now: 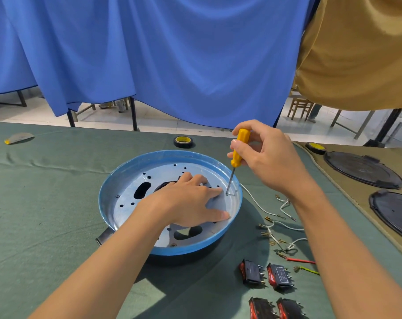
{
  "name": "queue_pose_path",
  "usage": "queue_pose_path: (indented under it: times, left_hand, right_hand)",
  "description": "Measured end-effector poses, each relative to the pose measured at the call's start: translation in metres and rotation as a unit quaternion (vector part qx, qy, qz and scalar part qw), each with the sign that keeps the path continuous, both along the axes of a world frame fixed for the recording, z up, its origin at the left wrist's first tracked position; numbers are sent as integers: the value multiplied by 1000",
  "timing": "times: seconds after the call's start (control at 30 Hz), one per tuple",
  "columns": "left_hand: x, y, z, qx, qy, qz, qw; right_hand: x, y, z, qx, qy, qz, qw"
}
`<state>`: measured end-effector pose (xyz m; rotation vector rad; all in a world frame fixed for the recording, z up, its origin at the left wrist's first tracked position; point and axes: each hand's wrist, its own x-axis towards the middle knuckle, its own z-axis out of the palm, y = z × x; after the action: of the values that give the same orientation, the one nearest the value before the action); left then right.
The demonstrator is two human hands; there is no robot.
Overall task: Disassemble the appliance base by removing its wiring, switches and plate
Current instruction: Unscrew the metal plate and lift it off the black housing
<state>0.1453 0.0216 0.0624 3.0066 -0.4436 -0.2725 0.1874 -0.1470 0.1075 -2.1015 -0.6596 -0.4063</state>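
A round blue appliance base (117,180) sits mid-table with a perforated silver metal plate (135,187) inside it. My left hand (188,201) lies flat on the plate, fingers spread. My right hand (269,157) grips a yellow-handled screwdriver (239,148) upright, its tip on a screw near the plate's right edge beside my left forefinger. Loose white, red and green wires (278,229) lie on the cloth to the right of the base. Several black and red rocker switches (266,275) lie in front of them.
Green cloth (45,215) covers the table. A black tape roll (183,142) lies behind the base, another (315,147) at the right. Two black round covers (363,169) rest on a tan cloth at far right. A small pouch (19,138) lies far left.
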Motion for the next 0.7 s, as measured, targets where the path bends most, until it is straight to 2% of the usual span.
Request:
queue_pose_path:
  times: [0.2,0.47,0.7]
  left_hand:
    - [0,0,-1,5,-2,2,1000]
    - [1,-1,-1,3,-4,5,1000]
    - [2,-2,-1,11,0,8,1000]
  right_hand:
    - [-3,4,0,-46,-73,-114,990]
    - [-5,5,3,-79,-39,-32,996]
    - [-1,9,-4,-46,-105,-104,988]
